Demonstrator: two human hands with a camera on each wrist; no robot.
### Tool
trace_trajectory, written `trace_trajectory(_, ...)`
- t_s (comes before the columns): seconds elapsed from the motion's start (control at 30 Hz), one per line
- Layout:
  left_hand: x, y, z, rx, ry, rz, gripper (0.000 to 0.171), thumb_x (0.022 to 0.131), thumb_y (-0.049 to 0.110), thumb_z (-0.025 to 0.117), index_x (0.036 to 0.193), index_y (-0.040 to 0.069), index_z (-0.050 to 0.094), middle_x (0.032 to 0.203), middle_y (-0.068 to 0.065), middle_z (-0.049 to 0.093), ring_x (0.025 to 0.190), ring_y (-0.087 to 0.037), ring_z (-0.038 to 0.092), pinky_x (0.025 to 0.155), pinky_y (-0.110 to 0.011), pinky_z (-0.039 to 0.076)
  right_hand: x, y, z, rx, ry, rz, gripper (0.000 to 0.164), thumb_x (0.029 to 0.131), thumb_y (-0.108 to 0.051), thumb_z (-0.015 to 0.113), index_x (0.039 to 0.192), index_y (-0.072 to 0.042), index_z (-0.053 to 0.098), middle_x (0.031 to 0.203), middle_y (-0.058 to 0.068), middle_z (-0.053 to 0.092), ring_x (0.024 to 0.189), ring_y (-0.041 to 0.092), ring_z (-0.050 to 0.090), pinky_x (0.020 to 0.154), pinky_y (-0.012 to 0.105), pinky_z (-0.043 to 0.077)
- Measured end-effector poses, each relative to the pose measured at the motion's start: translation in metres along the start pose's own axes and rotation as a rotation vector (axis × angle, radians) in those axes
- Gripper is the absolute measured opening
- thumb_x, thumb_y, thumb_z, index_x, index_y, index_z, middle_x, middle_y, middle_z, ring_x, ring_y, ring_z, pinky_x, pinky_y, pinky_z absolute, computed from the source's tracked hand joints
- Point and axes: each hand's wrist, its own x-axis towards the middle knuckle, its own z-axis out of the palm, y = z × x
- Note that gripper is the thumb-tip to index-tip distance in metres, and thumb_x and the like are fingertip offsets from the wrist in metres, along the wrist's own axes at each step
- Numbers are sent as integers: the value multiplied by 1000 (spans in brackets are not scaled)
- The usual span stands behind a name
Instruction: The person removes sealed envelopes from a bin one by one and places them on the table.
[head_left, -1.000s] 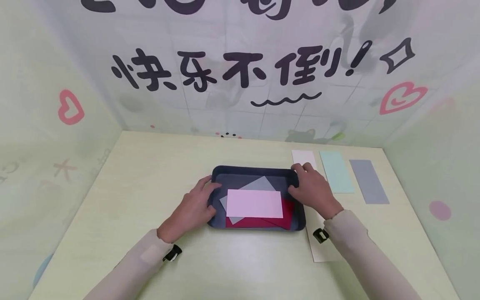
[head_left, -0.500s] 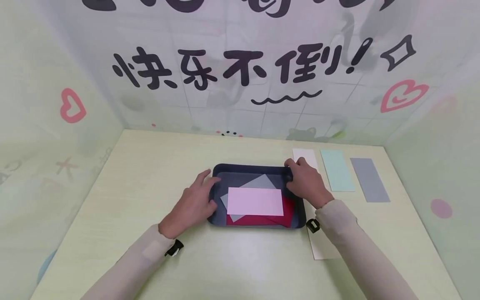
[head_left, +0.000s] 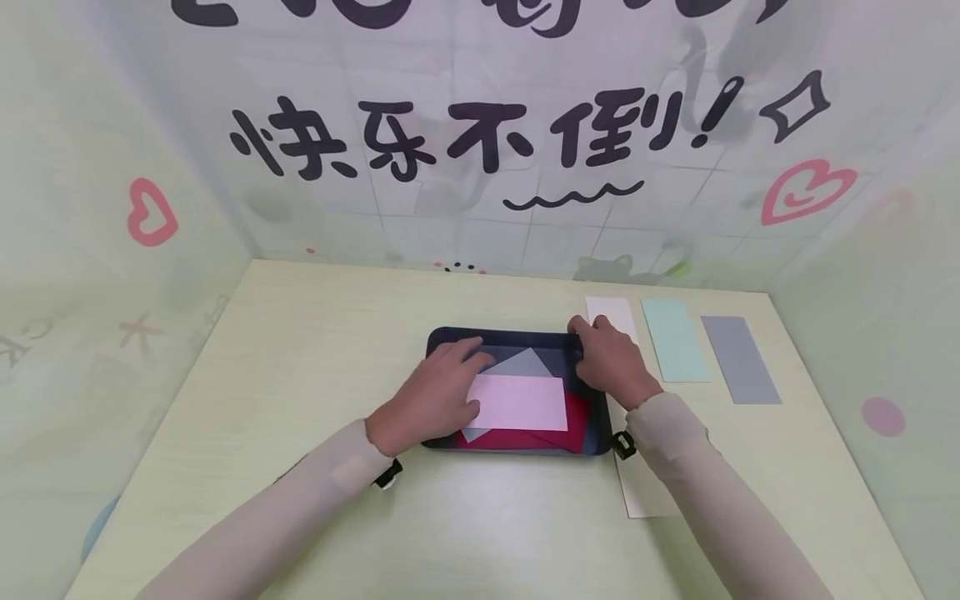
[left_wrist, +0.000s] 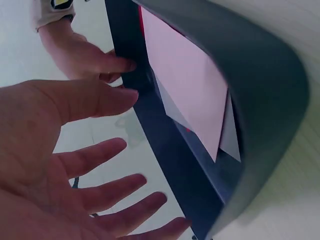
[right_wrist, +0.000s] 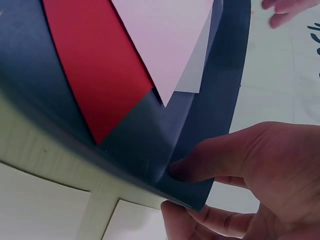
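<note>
On a table near a flat green card and grey card, the right hand pinches a round-cornered tray, the left hand, fingers apart, partly hiding its pink card.

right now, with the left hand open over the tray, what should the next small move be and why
Probably lower the left hand and pinch the pink card by its left end: that hand is spread and empty, the card lies over grey paper and red paper, and the right hand grips the tray at its far right corner.
</note>
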Motion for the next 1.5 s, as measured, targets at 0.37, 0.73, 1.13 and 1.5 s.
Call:
trace_trajectory(0.37, 16, 8, 19, 86, -198, 50, 55, 81, 20, 76, 132, 13, 59, 138, -10, 51, 113, -32, 54, 84, -41, 51, -12, -6, -7, 24, -25, -21, 56, 84, -6, 64, 138, -11, 49, 115, 19, 50, 67, 27, 55, 62, 38, 50)
trace_trajectory(0.73, 21, 9, 31, 138, -196, 50, 53, 77, 21, 79, 127, 16, 62, 131, -5, 55, 105, -30, 53, 71, -50, 53, -18, -6, -7, 17, -29, -56, 58, 84, 0, 63, 139, -9, 48, 113, 19, 49, 60, 24, 53, 57, 33, 48)
trace_trajectory(1.13, 20, 12, 32, 181, -178, 62, 51, 76, 26, 79, 124, 16, 64, 120, -5, 58, 99, -28, 54, 72, -52, 50, -18, -4, -5, 19, -29, -58, 59, 84, 2, 63, 139, -10, 47, 113, 19, 50, 58, 24, 53, 57, 33, 49)
trace_trajectory(1.5, 16, 8, 24, 109, -180, 128, 56, 81, 31, 74, 132, 13, 60, 131, -13, 52, 110, -28, 54, 90, -37, 48, -18, -3, -5, 17, -26, -63, 58, 84, 2, 63, 139, -10, 47, 113, 20, 50, 61, 25, 54, 60, 35, 50)
